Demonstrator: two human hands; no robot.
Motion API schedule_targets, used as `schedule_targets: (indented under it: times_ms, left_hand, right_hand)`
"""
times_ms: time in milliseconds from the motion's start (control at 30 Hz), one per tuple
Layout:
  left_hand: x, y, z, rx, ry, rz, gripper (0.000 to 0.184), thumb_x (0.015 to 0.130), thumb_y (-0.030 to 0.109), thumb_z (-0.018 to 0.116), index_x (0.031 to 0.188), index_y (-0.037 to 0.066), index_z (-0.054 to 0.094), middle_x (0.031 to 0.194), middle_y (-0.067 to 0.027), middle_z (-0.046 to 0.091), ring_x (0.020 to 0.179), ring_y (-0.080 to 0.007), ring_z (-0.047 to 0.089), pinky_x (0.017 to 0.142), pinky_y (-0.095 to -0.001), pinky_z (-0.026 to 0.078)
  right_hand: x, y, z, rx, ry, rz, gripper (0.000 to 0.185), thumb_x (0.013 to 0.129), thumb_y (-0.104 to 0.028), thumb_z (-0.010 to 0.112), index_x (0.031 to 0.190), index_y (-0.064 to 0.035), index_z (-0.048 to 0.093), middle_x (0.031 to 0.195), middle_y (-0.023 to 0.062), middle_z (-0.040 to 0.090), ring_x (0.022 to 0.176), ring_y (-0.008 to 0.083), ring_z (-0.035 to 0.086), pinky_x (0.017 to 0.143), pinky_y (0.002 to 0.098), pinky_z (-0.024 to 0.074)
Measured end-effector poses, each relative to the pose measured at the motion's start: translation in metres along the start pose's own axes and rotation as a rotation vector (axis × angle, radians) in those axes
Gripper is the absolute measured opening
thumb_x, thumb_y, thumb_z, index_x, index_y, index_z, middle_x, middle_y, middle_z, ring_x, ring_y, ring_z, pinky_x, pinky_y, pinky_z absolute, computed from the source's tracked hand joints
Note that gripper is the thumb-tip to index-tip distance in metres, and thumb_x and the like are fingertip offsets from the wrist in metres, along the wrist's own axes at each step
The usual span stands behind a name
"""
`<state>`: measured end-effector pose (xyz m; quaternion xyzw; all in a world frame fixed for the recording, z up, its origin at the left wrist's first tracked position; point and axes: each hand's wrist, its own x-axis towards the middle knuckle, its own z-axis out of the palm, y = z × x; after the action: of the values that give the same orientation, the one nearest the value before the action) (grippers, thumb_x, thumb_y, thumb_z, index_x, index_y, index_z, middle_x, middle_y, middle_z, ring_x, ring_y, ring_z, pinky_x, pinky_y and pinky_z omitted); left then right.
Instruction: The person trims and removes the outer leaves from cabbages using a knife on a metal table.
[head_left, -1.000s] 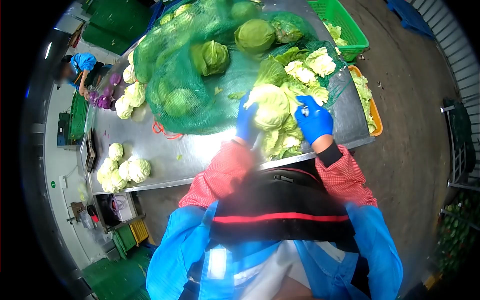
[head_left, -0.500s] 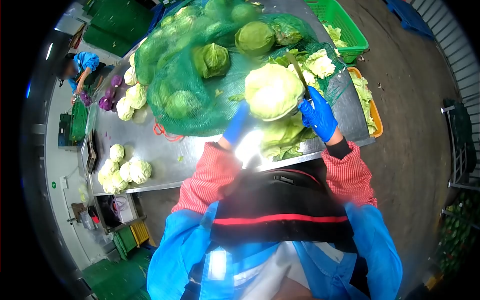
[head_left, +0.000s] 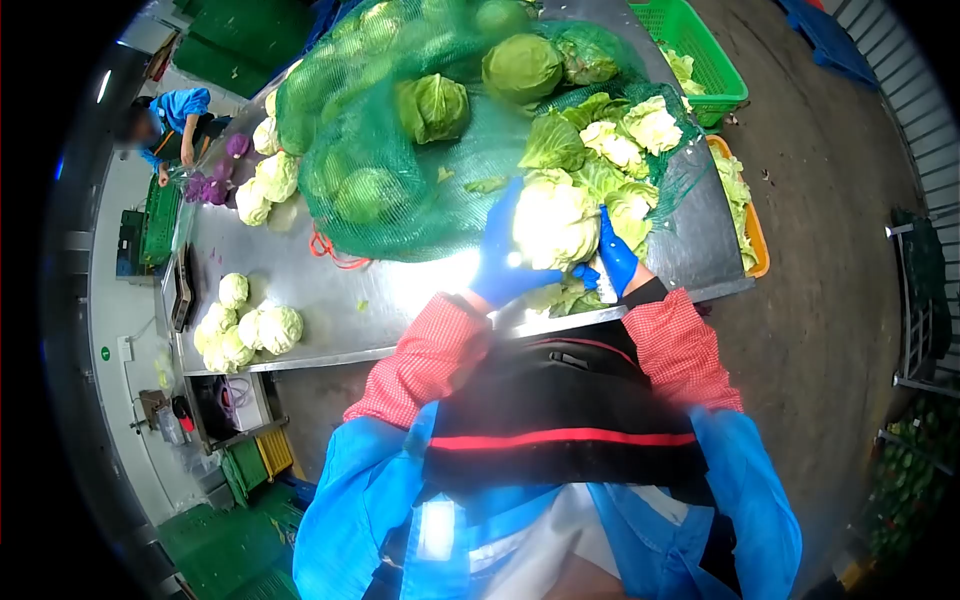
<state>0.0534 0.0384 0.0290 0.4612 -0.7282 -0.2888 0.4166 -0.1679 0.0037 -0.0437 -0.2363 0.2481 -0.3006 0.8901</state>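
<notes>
A pale, trimmed cabbage (head_left: 553, 228) is held over the near edge of the metal table. My left hand (head_left: 503, 262), in a blue glove, cups its left side and underside. On the other side, my right hand (head_left: 618, 258), also gloved in blue, is closed around a knife (head_left: 605, 282); only a short pale part of it shows low between the fingers. Loose outer leaves (head_left: 600, 175) lie behind and under the cabbage. A green mesh sack (head_left: 350, 150) spreads across the table, with green cabbages (head_left: 433, 108) in and on it.
Trimmed cabbages (head_left: 280, 330) sit at the table's left end, with purple cabbages (head_left: 215, 190) farther back. A green crate (head_left: 715, 70) and an orange crate (head_left: 757, 225) with leaves stand right of the table. Another person (head_left: 180, 120) works at the far left.
The knife, upright beside the cabbage before, has swung down in my right hand. My left hand has come up against the cabbage's left side. More loose leaves now show behind it.
</notes>
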Motion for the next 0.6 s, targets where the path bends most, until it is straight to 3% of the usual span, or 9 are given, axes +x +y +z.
schedule_targets:
  times_ms: [67, 133, 167, 233, 300, 333, 467, 600]
  left_hand:
    - [-0.011, -0.014, 0.015, -0.062, 0.044, -0.180, 0.119, 0.054, 0.038, 0.091, 0.147, 0.004, 0.026, 0.133, -0.0167, 0.040, 0.125, -0.0300, 0.043, 0.104, -0.0421, 0.039]
    - [-0.017, -0.023, 0.029, 0.106, 0.064, -0.324, 0.119, 0.052, 0.039, 0.092, 0.146, 0.003, 0.028, 0.128, -0.0185, 0.042, 0.120, -0.0311, 0.046, 0.102, -0.0426, 0.041]
    - [-0.018, -0.025, 0.034, 0.190, 0.072, -0.392, 0.119, 0.052, 0.040, 0.092, 0.145, 0.003, 0.029, 0.126, -0.0194, 0.042, 0.117, -0.0317, 0.047, 0.101, -0.0428, 0.042]
    - [-0.005, -0.018, 0.039, 0.321, 0.021, -0.429, 0.114, 0.050, 0.046, 0.090, 0.139, 0.001, 0.035, 0.119, -0.0224, 0.046, 0.111, -0.0355, 0.050, 0.097, -0.0421, 0.044]
    - [0.013, -0.001, 0.038, 0.411, -0.062, -0.471, 0.111, 0.049, 0.049, 0.089, 0.135, -0.001, 0.039, 0.118, -0.0236, 0.047, 0.110, -0.0375, 0.050, 0.097, -0.0414, 0.044]
    - [0.015, -0.012, 0.045, 0.420, 0.017, -0.309, 0.106, 0.050, 0.049, 0.088, 0.130, -0.002, 0.042, 0.117, -0.0248, 0.049, 0.109, -0.0389, 0.051, 0.096, -0.0407, 0.045]
    - [0.033, -0.011, 0.055, 0.405, -0.011, -0.340, 0.105, 0.050, 0.052, 0.086, 0.128, -0.004, 0.043, 0.117, -0.0261, 0.051, 0.110, -0.0377, 0.054, 0.093, -0.0417, 0.047]
    - [0.053, 0.005, 0.058, 0.514, -0.161, -0.503, 0.103, 0.048, 0.053, 0.086, 0.125, -0.001, 0.043, 0.117, -0.0240, 0.051, 0.109, -0.0384, 0.053, 0.092, -0.0429, 0.046]
  right_hand:
    - [-0.003, 0.004, -0.012, -0.158, 0.078, 0.119, 0.057, 0.098, -0.056, 0.036, 0.121, -0.0062, 0.053, 0.096, 0.0090, 0.067, 0.076, 0.0207, 0.065, 0.067, 0.0363, 0.0535]
    - [-0.016, -0.002, 0.022, -0.688, 0.565, 0.189, 0.051, 0.098, -0.052, 0.040, 0.114, -0.0062, 0.056, 0.082, 0.0108, 0.067, 0.066, 0.0217, 0.065, 0.061, 0.0374, 0.0523]
    - [-0.022, 0.004, 0.022, -1.056, 0.636, 0.018, 0.043, 0.098, -0.045, 0.043, 0.110, -0.0055, 0.056, 0.080, 0.0187, 0.066, 0.068, 0.0290, 0.066, 0.064, 0.0400, 0.0527]
    - [-0.041, -0.005, 0.045, -1.643, 0.767, -0.249, 0.034, 0.097, -0.036, 0.044, 0.108, -0.0068, 0.057, 0.088, 0.0217, 0.065, 0.069, 0.0344, 0.066, 0.067, 0.0430, 0.0528]
    - [-0.055, -0.013, 0.059, -1.734, 0.751, -0.403, 0.027, 0.096, -0.030, 0.046, 0.105, -0.0079, 0.057, 0.091, 0.0206, 0.066, 0.070, 0.0353, 0.066, 0.066, 0.0438, 0.0530]
    - [-0.060, -0.014, 0.061, -1.776, 0.742, -0.482, 0.023, 0.095, -0.027, 0.046, 0.103, -0.0085, 0.058, 0.092, 0.0200, 0.066, 0.070, 0.0357, 0.066, 0.065, 0.0442, 0.0531]
    - [-0.059, -0.009, 0.055, -1.955, 0.728, -0.319, 0.008, 0.088, -0.015, 0.051, 0.089, -0.0095, 0.056, 0.082, 0.0157, 0.064, 0.068, 0.0352, 0.065, 0.057, 0.0456, 0.0522]
    - [-0.046, -0.002, 0.029, -1.903, 0.765, -0.325, 0.007, 0.088, -0.016, 0.052, 0.089, -0.0101, 0.056, 0.077, 0.0144, 0.064, 0.065, 0.0355, 0.065, 0.056, 0.0444, 0.0521]
